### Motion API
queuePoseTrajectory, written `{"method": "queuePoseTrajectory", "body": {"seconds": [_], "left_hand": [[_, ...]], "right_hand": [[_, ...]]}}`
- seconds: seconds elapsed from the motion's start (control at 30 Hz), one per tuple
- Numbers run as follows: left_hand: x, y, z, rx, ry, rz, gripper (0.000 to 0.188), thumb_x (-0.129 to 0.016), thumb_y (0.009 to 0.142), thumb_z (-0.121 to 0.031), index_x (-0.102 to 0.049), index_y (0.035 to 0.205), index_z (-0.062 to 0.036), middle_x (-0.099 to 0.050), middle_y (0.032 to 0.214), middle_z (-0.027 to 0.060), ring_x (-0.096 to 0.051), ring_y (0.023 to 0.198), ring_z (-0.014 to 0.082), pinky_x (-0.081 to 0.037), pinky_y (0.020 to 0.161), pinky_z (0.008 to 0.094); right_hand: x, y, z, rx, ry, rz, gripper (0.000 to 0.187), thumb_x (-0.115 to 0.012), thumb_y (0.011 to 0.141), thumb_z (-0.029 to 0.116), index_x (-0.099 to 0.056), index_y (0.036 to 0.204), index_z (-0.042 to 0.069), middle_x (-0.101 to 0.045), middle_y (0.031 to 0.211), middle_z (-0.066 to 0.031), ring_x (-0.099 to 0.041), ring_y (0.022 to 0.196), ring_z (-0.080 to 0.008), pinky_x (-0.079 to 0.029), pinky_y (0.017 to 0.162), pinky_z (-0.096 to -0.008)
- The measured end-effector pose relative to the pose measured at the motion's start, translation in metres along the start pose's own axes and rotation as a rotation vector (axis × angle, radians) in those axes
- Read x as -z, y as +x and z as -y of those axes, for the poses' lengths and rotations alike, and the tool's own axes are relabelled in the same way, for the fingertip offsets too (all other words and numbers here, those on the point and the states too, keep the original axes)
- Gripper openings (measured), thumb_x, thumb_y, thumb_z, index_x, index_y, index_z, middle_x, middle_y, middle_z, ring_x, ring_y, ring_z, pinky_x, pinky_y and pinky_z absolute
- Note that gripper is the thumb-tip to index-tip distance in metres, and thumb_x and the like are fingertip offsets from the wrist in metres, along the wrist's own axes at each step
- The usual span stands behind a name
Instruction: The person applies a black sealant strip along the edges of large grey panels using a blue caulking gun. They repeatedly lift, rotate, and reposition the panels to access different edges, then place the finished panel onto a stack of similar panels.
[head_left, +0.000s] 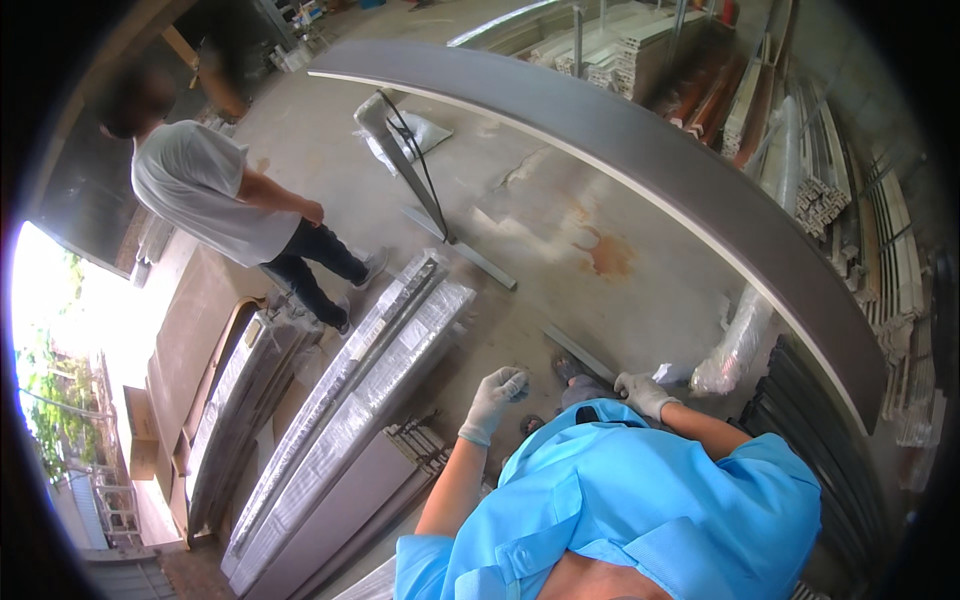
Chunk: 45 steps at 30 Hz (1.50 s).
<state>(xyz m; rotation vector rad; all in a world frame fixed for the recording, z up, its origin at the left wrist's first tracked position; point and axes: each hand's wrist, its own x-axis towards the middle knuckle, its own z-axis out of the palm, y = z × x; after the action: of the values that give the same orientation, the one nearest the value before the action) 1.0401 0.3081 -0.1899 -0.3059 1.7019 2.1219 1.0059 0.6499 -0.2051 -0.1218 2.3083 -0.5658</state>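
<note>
My left hand (495, 397), in a pale work glove, is raised in front of my body with its fingers curled closed. Whatever may be between those fingertips is too small to make out. Close to my waist, my right hand (647, 395) wears a similar glove, and its fingers bend inward; what they may hold is hidden. Beyond both hands, apart from them, a long dark grey panel (610, 115) with a pale edge stretches across the view. A metal stand (415, 175) with a dark cable rises near the panel's far end.
Plastic-wrapped long profiles (350, 400) lie at my left. A person in a grey shirt (195, 190) stands beyond them. Racks of long profiles (820, 200) line the right side, near a wrapped plastic bundle (735, 345). A reddish stain (607, 255) marks the concrete floor.
</note>
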Motion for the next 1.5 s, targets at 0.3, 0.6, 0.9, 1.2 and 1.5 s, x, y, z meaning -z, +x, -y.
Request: {"method": "queuePoseTrajectory", "body": {"seconds": [0.3,0.6,0.9,1.2,1.5], "left_hand": [[-0.036,0.098,-0.098,-0.016,-0.131,-0.013,0.056,-0.065,0.101,-0.041,-0.051,0.137,0.0004,-0.065,0.115,0.0112,-0.065,0.096,0.0184,-0.054,0.087,0.0344],[-0.098,0.279,-0.216,-0.042,-0.383,-0.015,0.07,-0.061,0.102,-0.049,-0.034,0.153,-0.0087,-0.059,0.125,0.0134,-0.063,0.11,0.0263,-0.054,0.096,0.041],[-0.112,0.373,-0.27,-0.076,-0.645,-0.134,0.018,-0.062,0.102,-0.021,-0.067,0.107,-0.0042,-0.072,0.101,0.0051,-0.072,0.089,0.0228,-0.061,0.084,0.0427],[-0.149,0.302,-0.214,-0.086,-0.458,0.095,0.03,-0.061,0.103,-0.021,-0.059,0.127,-0.0027,-0.067,0.121,0.0088,-0.068,0.108,0.0228,-0.059,0.092,0.0422],[-0.147,0.295,-0.249,-0.105,-0.741,-0.118,0.052,-0.072,0.097,-0.024,-0.047,0.139,-0.007,-0.061,0.134,0.0097,-0.063,0.12,0.0228,-0.057,0.099,0.0434]], "right_hand": [[0.312,-0.01,0.036,0.525,0.11,-0.834,0.033,-0.074,0.091,0.023,-0.069,0.12,0.009,-0.074,0.104,-0.0102,-0.072,0.09,-0.0226,-0.057,0.078,-0.0354],[0.451,0.116,-0.13,0.009,-0.382,-0.766,0.056,-0.052,0.103,0.051,-0.062,0.132,0.004,-0.065,0.127,-0.0226,-0.059,0.121,-0.0406,-0.045,0.103,-0.0463],[0.459,0.131,-0.091,0.174,0.095,-0.625,0.066,-0.049,0.105,0.053,-0.066,0.121,-0.009,-0.069,0.121,-0.0277,-0.063,0.12,-0.0413,-0.048,0.099,-0.0419],[0.427,0.062,-0.166,-0.024,0.162,-0.427,0.07,-0.052,0.102,0.058,-0.065,0.128,-0.006,-0.067,0.127,-0.0255,-0.061,0.122,-0.0383,-0.044,0.104,-0.0417],[0.42,0.109,-0.116,0.067,0.099,-0.466,0.071,-0.047,0.103,0.06,-0.064,0.132,-0.003,-0.066,0.13,-0.0251,-0.06,0.125,-0.0393,-0.045,0.105,-0.0423]]}}
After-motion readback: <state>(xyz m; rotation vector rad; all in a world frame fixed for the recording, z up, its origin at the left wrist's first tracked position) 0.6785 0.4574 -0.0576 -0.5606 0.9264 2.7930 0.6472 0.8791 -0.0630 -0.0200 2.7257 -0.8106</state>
